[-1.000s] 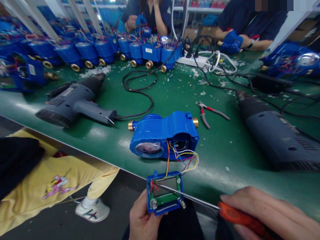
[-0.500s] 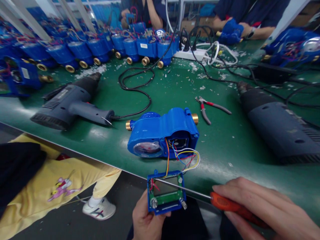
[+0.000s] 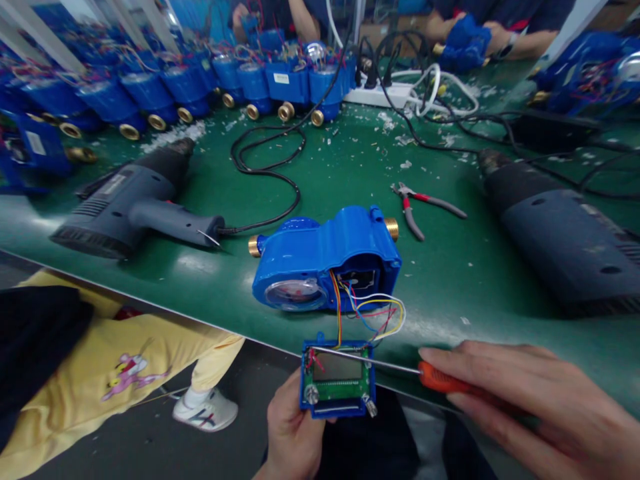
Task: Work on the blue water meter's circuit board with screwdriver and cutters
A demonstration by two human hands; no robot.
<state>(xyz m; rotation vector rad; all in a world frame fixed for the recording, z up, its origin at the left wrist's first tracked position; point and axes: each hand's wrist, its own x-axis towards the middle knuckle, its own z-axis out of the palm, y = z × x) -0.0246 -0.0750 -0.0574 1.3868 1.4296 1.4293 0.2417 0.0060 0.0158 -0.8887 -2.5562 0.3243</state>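
Blue meter [image 3: 325, 247]: lying on the green worktop [image 3: 210, 287], brass threaded fittings at both ends, round dial toward the near left, housing compartment open at the near right. Coloured wires [image 3: 403, 320] run from that compartment to the circuit board module [image 3: 345, 393], which sits in a blue frame on the near side of the blue meter, off the worktop's edge. Left hand [image 3: 295, 427]: clamped on the module's frame from below and the left. Right hand [image 3: 545, 407]: fingers closed around the orange handle of a screwdriver [image 3: 440, 379], nearer than the blue meter and to its right. The shaft crosses the top of the module, tip by the red wires at its far left corner; whether the tip makes contact cannot be told.

Red-and-grey cutters [image 3: 410, 212] lie just beyond the blue meter's right end, handles spread. One heat gun [image 3: 140, 203] lies to the left of the blue meter, another heat gun [image 3: 560, 230] to its right. A white power strip [image 3: 385, 95] and a row of similar meters [image 3: 145, 93] stand well beyond it.
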